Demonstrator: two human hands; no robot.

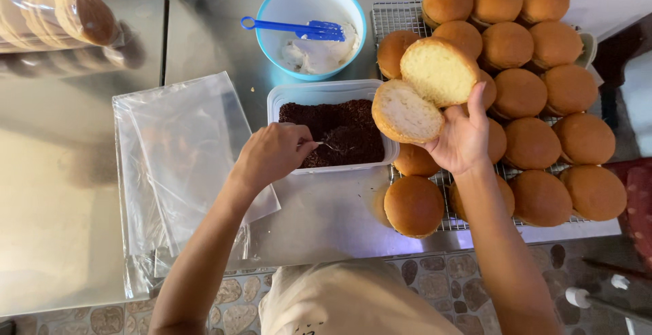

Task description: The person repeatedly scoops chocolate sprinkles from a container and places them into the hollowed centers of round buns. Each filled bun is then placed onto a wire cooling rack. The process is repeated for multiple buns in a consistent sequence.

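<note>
**A:** what's in each hand?

**B:** right hand (464, 138) has its fingers gripping one split bun (424, 94), two halves open, over the wire rack's (394, 17) left edge; left hand (272, 153) pinches a small utensil (330, 146) in the one tub of chocolate sprinkles (334, 131), mid-counter.

**A:** whole buns?

**B:** I count about seventeen; some hidden, can't be sure; one blue bowl (311, 28) with one blue spatula (293, 29); clear bags (180, 151) left.
</note>
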